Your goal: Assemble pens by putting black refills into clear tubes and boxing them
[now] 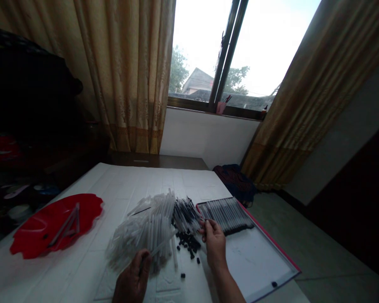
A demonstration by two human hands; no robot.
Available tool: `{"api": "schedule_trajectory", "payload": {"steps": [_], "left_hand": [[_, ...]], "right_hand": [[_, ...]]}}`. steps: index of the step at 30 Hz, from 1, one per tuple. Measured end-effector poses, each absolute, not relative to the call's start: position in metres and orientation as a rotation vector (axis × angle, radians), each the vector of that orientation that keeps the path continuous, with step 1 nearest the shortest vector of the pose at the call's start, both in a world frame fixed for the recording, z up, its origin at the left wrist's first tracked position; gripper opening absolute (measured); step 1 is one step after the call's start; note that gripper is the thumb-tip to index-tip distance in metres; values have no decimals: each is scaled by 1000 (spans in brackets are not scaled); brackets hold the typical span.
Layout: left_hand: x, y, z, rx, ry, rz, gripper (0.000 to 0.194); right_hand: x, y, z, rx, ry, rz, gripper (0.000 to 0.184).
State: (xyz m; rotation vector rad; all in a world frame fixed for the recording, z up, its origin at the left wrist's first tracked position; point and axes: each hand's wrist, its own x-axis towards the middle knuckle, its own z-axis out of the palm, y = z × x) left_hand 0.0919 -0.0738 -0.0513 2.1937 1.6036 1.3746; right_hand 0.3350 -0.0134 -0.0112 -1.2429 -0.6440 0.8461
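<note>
From my end of the feed, I read the left hand [134, 273] as closed firmly: its grip pinches one clear tube [163, 244], which slants up and across the front of the heaped tubes [139, 227]. The right hand [213, 240] has its fingers curled in beside the dark sticks [187, 214]; I cannot tell how far apart the fingertips are, or whether anything sits between them.

What worries me first is the heap on the desk [189, 181]. It looks loosely stacked, so a brush from the left wrist could send tubes sliding among the black caps [188, 240]. Those caps lie scattered between the two hands, and a dragging right forearm could knock them about (small as they are, I'd hate to hunt for them on the floor).

The row of filled tubes [225, 210] lies side by side at the far end of the red-edged tray [249, 261], close to the right hand; a careless knuckle might push it askew. Should the pinch on the slim tube be too light, I'd expect it to twist or slip.
</note>
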Motion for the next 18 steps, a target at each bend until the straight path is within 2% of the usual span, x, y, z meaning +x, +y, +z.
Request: {"api": "schedule_trajectory", "payload": {"steps": [10, 17, 18], "left_hand": [[96, -77, -48, 2241, 1534, 1356, 22], [105, -80, -40, 2442, 1364, 1359, 22], [106, -81, -39, 2487, 1322, 1351, 22]], "right_hand": [[339, -28, -7, -1355, -821, 880, 53], [285, -73, -37, -1217, -827, 1475, 62], [277, -75, -41, -1214, -859, 1429, 62]]}}
